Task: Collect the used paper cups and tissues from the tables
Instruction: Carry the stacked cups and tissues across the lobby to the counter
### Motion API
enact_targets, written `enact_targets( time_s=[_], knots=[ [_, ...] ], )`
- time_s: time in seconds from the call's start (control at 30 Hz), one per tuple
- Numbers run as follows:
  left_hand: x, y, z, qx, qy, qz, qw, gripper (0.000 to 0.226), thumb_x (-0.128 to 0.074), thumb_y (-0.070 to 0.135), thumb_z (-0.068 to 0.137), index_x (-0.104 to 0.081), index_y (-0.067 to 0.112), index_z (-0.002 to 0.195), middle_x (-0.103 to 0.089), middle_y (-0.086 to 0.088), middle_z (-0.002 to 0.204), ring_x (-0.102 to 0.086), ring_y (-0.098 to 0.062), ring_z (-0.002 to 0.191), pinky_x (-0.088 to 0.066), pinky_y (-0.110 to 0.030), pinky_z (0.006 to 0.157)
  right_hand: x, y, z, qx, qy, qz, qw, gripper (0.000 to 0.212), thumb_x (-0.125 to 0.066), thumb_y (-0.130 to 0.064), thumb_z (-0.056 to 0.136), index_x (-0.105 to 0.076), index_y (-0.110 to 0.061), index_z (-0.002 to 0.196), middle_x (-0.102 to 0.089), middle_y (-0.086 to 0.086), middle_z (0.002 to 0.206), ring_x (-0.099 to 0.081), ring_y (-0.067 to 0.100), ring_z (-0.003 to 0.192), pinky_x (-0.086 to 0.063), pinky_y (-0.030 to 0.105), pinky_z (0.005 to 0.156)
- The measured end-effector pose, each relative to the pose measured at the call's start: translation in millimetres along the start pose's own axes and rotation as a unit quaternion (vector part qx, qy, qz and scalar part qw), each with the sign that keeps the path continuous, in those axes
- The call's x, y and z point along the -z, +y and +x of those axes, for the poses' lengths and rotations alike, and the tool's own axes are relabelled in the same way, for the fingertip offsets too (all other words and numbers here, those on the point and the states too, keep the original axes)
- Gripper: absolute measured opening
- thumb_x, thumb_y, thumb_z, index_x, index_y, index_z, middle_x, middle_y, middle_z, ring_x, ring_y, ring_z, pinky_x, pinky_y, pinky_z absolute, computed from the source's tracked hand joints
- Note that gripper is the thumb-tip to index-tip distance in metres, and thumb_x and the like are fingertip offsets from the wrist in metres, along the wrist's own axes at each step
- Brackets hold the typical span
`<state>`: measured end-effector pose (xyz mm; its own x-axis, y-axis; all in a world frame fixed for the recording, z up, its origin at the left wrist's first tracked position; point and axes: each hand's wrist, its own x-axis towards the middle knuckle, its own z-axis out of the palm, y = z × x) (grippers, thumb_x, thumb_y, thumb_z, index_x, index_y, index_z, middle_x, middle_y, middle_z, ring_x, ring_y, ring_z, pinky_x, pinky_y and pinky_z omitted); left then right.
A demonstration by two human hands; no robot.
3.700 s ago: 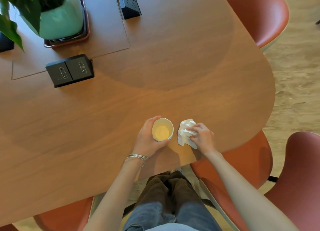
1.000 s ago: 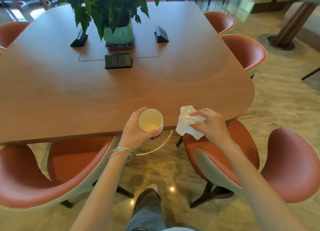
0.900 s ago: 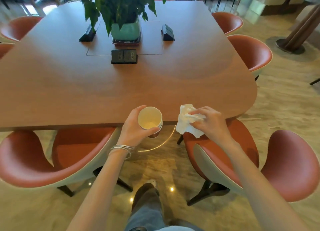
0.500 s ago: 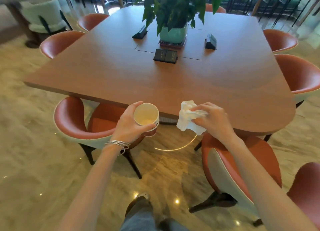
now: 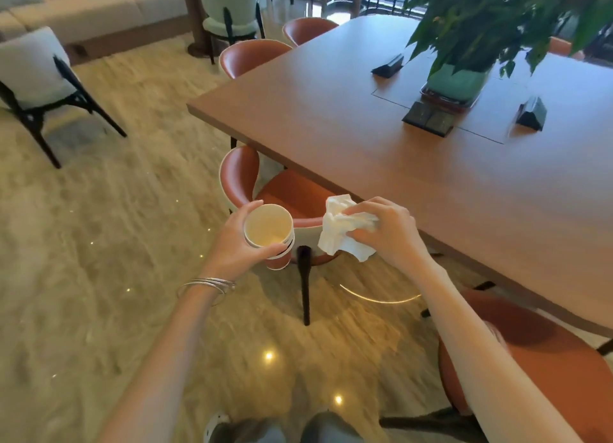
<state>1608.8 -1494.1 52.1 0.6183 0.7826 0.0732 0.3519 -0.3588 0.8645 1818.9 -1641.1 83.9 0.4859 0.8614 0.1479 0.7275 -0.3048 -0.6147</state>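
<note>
Head view: table (image 5: 414, 164) fills the right side, its near-left corner and long front edge running diagonally down to the right. Orange chairs tucked along that edge; one (image 5: 265, 190) directly behind both hands, another (image 5: 530, 353) at lower right under the right forearm. Open marble floor (image 5: 99, 243) to the left and ahead, wide and unobstructed out to a white armchair (image 5: 33, 74) far left. Left hand (image 5: 232, 247) wrapped closed around stacked paper cups (image 5: 270, 235), thumb over the near rim, cups held upright off the table, above the floor. Right hand (image 5: 388, 230) pinched shut on a crumpled white tissue (image 5: 341, 230), just beside the cups, at the table edge
</note>
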Motion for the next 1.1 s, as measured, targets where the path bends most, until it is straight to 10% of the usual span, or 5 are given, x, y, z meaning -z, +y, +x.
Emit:
enact_targets(
  time_s=[0.37, 0.8, 1.1],
  knots=[
    [154, -100, -62, 0.092, 0.044, -0.014, 0.995, 0.089, -0.084, 0.037, 0.053, -0.043, 0.028, 0.131, -0.05, 0.003, 0.127, -0.051, -0.018, 0.113, -0.044, -0.044, 0.097, -145, -125, 14, 0.047, -0.056, 0.063, 0.995, 0.033, -0.078, -0.028, 0.069, -0.063, -0.041, 0.095, -0.057, -0.017, 0.097, -0.054, 0.003, 0.085, -0.043, 0.011, 0.068],
    [310, -189, -104, 0.123, 0.151, 0.001, 0.981, 0.083, -0.086, 0.025, 0.059, -0.043, 0.029, 0.13, -0.049, 0.007, 0.124, -0.049, -0.012, 0.111, -0.039, -0.026, 0.09, -262, -277, 52, 0.108, -0.155, 0.076, 0.979, 0.029, -0.075, -0.03, 0.072, -0.067, -0.032, 0.1, -0.063, -0.003, 0.103, -0.058, 0.016, 0.092, -0.05, 0.041, 0.079],
    [350, -236, -102, 0.178, 0.215, -0.002, 0.96, 0.082, -0.085, 0.026, 0.06, -0.044, 0.028, 0.131, -0.05, 0.011, 0.118, -0.049, -0.007, 0.104, -0.036, -0.014, 0.082, -340, -315, 98, 0.132, -0.225, 0.052, 0.964, 0.029, -0.076, -0.028, 0.071, -0.066, -0.039, 0.097, -0.057, -0.011, 0.093, -0.054, 0.012, 0.084, -0.05, 0.037, 0.073]
  ],
)
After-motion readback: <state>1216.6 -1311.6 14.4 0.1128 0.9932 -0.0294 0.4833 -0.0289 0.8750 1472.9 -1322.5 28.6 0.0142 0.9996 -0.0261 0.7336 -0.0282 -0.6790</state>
